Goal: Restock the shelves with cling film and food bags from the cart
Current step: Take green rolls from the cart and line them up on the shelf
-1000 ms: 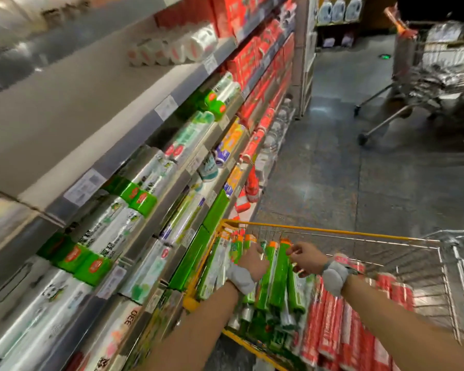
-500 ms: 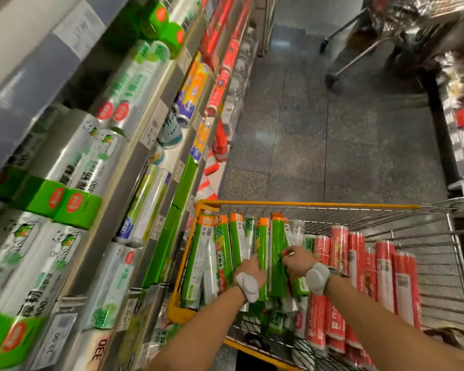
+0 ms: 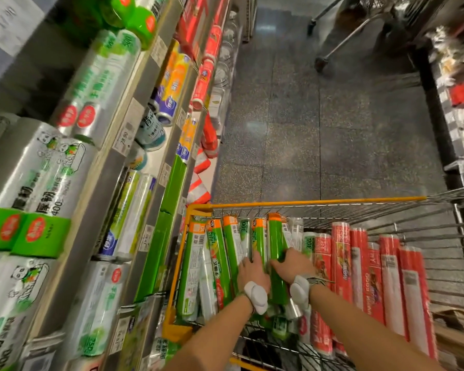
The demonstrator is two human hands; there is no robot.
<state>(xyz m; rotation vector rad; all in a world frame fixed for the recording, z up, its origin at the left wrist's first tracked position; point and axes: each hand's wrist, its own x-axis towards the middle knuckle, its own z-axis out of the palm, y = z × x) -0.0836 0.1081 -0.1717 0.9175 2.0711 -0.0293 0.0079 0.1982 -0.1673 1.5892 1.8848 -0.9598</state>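
Rolls (image 3: 232,245) stand upright in cart (image 3: 319,201), likely for easy pulling. Right hand (image 3: 292,263) curls round green roll (image 3: 277,242); left hand (image 3: 252,267) alongside, grip unclear.

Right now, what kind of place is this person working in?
Most likely a supermarket aisle. Long shelves carry price tags on their edges, a wire shopping cart holds green and red rolls, and a second cart stands farther down the tiled floor.

Left hand (image 3: 252,269) rests on green rolls (image 3: 227,253) in the cart (image 3: 319,202), right hand (image 3: 292,265) grips the tallest green roll (image 3: 275,236)
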